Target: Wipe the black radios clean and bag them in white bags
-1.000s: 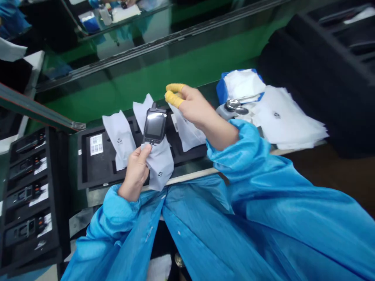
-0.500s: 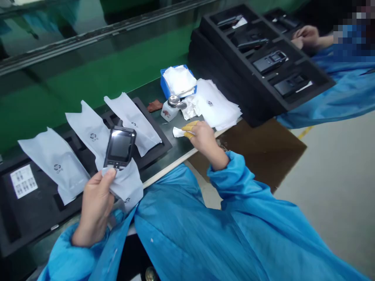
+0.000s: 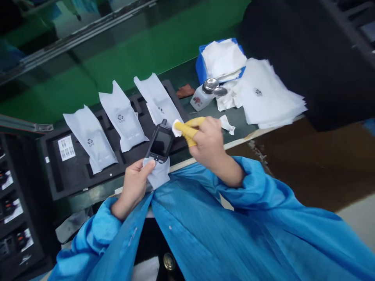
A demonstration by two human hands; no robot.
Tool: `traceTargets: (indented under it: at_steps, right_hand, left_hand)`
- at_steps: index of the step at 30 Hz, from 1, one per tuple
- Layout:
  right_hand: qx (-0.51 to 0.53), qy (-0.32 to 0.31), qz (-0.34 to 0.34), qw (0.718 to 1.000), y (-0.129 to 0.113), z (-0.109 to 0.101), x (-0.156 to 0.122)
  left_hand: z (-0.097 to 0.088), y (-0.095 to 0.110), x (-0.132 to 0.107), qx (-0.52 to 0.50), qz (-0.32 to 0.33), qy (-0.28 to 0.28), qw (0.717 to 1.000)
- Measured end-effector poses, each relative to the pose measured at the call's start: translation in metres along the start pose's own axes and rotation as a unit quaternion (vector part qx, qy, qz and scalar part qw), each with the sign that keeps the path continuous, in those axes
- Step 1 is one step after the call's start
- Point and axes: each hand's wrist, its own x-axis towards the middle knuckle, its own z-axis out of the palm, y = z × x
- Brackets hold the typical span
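Observation:
My left hand (image 3: 135,182) is closed around the lower part of a black handheld radio (image 3: 161,141) with a screen and a stubby antenna. A white plastic bag (image 3: 159,173) covers the radio's bottom end. Yellow finger cots cover fingertips of my right hand (image 3: 208,142), which pinches a white wipe (image 3: 176,128) close beside the top of the radio; whether they touch I cannot tell. More white wipe material (image 3: 227,125) shows behind that hand. Left of the radio, white bags (image 3: 124,119) printed CPE lie across a black foam tray (image 3: 76,171).
A pump bottle (image 3: 202,96) stands before a blue box (image 3: 201,68) of white wipes. Stacked white bags (image 3: 263,97) lie to their right, near a large dark stack (image 3: 307,50). Another black tray (image 3: 38,207) holding devices is at lower left. A brown scrap (image 3: 185,91) lies behind.
My right hand has brought the wipe left, up beside the radio's top. My left hand still holds the radio and bag. The view has turned left, and the co-worker's hands have left it.

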Motion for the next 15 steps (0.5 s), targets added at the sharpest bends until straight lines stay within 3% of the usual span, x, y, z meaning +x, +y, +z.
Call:
traceTargets:
  at_steps: [3, 7, 15]
  right_hand:
    - [-0.025, -0.02, -0.033, 0.999, -0.018, 0.013, 0.005]
    - [-0.069, 0.011, -0.052, 0.996, -0.023, 0.024, 0.0]
    - [-0.049, -0.011, -0.144, 0.988, -0.045, 0.011, -0.03]
  left_hand:
    - [0.0, -0.003, 0.001, 0.003, 0.007, 0.001, 1.0]
    - [0.0, -0.004, 0.0, -0.002, 0.01, -0.003, 1.0]
    - [-0.002, -0.006, 0.001, 0.001, 0.016, -0.013, 1.0]
